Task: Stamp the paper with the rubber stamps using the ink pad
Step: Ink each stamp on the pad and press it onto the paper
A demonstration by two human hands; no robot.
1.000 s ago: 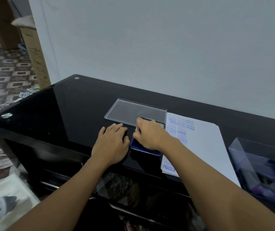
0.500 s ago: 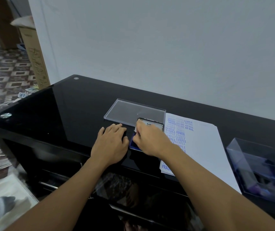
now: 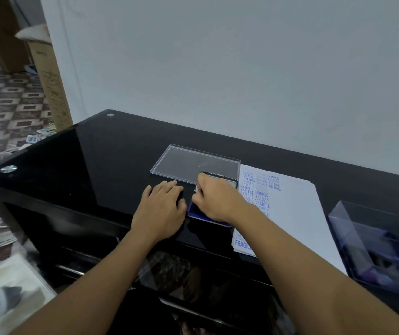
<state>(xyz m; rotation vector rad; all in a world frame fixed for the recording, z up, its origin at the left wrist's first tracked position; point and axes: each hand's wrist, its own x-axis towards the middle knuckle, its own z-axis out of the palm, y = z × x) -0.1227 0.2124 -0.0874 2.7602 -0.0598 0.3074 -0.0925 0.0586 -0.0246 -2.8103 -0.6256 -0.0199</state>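
While your right hand (image 3: pixel 217 201) curls down over the blue ink pad (image 3: pixel 195 211), its fingers pinch a small rubber stamp (image 3: pixel 196 189). Only a pale bit of the stamp peeks out. I think you hold it low on the pad so it can soak up ink.

Your left hand (image 3: pixel 161 209) lies flat with straight fingers on the black surface (image 3: pixel 97 160), just beside the pad. It seems to be there to stop the pad sliding, because the surface is smooth and shiny like glass.

A dark rounded rim (image 3: pixel 220 176) pokes up behind your right fingers. I cannot tell if it is the pad's lid or part of the stamp.

The white paper (image 3: pixel 297 213) lies flat just right of the pad, so the wet stamp has a short trip. Blue words fill its left side.

A flat see-through plastic lid (image 3: pixel 193 162) rests behind the pad. A clear box (image 3: pixel 375 243) at the far right holds blurry blue and purple shapes, maybe more stamps.
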